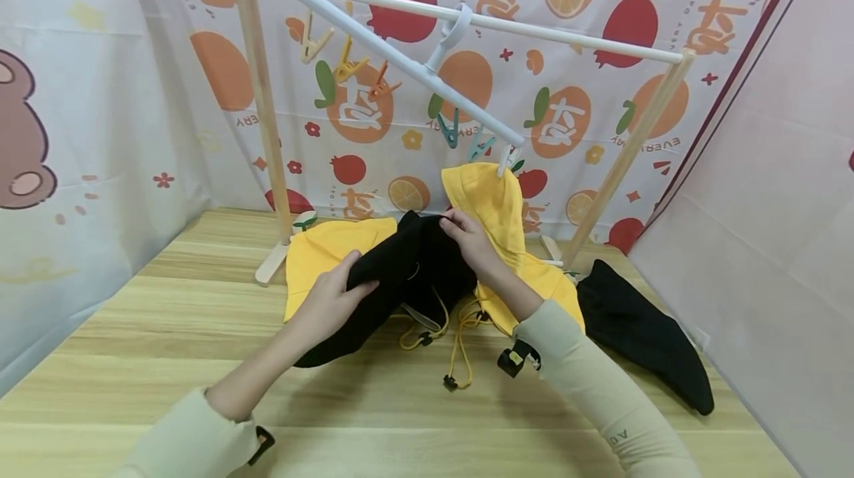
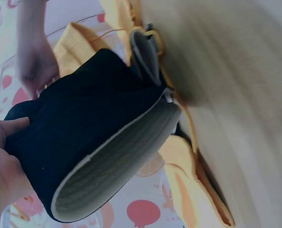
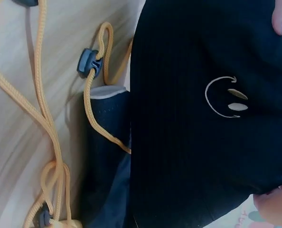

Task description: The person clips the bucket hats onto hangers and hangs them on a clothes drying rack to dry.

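Observation:
My left hand (image 1: 330,293) grips the edge of a black bucket hat (image 1: 387,263), its thumb on one face and the fingers behind. At the hat's far side my right hand (image 1: 472,241) pinches the fabric. The hat is held up above the table and tilted. In the right wrist view it shows an embroidered smiley (image 3: 226,97); in the left wrist view its pale quilted lining (image 2: 117,166) shows. Yellow cords (image 1: 460,344) with black toggles lie below. A yellow hat (image 1: 490,200) touches a white clip (image 1: 505,159) on the hanger behind my right hand.
A wood-and-white rack (image 1: 400,2) carries a slanted white hanger rod (image 1: 400,59) with several coloured clips (image 1: 347,63). More yellow fabric (image 1: 340,237) lies at the left, and a black hat (image 1: 640,337) lies at the right of the wooden table (image 1: 167,344).

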The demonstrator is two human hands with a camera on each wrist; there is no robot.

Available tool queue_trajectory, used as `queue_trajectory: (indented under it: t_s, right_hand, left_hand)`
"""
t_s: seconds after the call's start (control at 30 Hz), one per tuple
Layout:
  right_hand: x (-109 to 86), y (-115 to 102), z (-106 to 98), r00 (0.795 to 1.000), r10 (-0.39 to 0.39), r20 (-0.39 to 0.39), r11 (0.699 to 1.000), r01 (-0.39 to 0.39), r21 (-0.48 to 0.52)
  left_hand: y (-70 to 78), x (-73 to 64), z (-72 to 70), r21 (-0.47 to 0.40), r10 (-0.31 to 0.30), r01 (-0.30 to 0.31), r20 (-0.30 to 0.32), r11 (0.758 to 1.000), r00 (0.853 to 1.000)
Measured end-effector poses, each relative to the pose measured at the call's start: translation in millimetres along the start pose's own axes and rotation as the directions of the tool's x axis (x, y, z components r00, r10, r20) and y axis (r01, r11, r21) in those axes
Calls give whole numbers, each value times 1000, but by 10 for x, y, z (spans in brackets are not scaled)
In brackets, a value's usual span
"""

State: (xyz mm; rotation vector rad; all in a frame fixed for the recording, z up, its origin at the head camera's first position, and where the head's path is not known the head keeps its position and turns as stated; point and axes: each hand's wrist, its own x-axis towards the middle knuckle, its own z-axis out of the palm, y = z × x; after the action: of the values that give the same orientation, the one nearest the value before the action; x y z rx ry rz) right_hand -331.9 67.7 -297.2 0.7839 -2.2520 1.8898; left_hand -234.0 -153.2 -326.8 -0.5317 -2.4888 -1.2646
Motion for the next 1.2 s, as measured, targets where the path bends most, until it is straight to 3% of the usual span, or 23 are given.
queue_trajectory:
  t_s: [0.33,0.43,0.5,0.63,0.7,0.8,0.9,1.03,1.13,1.2]
  right_hand:
    - [70,-21,-123,998,-52,45,998,50,27]
    - [146,-33,-216,994,-108,-14,991,109,77]
    - [216,-56,-282,988,-108,-108,990,117,78]
    - [385,-136,-389,954,33,-299,995,-3,98]
    - [472,-192,-433,935,138,-326,982,-86,169]
    - [597,-286,-485,924,253,-286,933,-155,324]
    - [700,-399,-512,915,334,-228,853,-190,487]
    - [807,-465,-523,906,388,-168,699,-170,695]
    - [834,-449,-516,902,398,-168,623,-132,771]
    - [823,-434,-507,898,399,-185,597,-101,796]
  left_hand:
    - [23,99,-98,-77,-33,32,-18,997,999]
    - [39,116,-90,-85,-44,40,-46,996,998]
    - [50,129,-78,-91,-56,50,-72,995,996]
    - [76,150,-35,-163,-124,105,-113,981,986]
    - [96,160,-8,-219,-169,140,-121,966,978]
    - [125,187,32,-297,-216,168,-138,940,967]
    - [171,230,67,-354,-231,160,-168,922,958]
    - [238,303,119,-414,-233,133,-201,900,952]
    - [276,351,157,-428,-225,117,-211,896,951]
    - [296,379,177,-429,-217,109,-211,897,953]
